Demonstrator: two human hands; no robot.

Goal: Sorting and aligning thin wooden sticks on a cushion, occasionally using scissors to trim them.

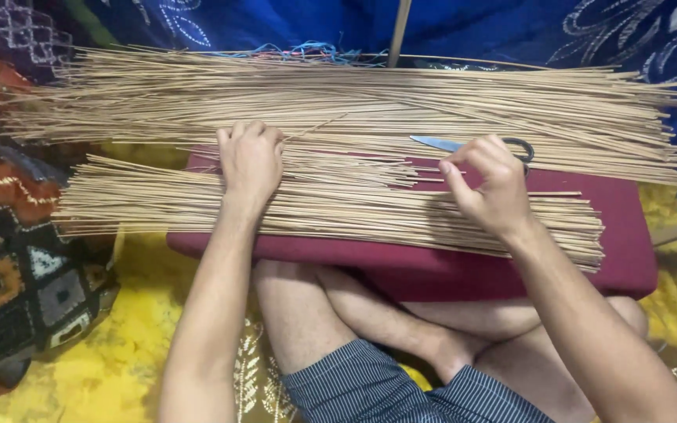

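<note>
near stick bundle [331, 207] ran left-right across maroon cushion [628, 258] | left hand [250, 160] lay curled, pressing on it | right hand [491, 184] pinched one stick's end, nearer scissors [472, 146]

Scissors [472, 146] lie half concealed, their handles behind the right hand [489, 188] and blades partly under thin sticks [370, 110]. The sticks' right ends run off the frame. The left hand [249, 160] curls, fingertips unseen.
</note>
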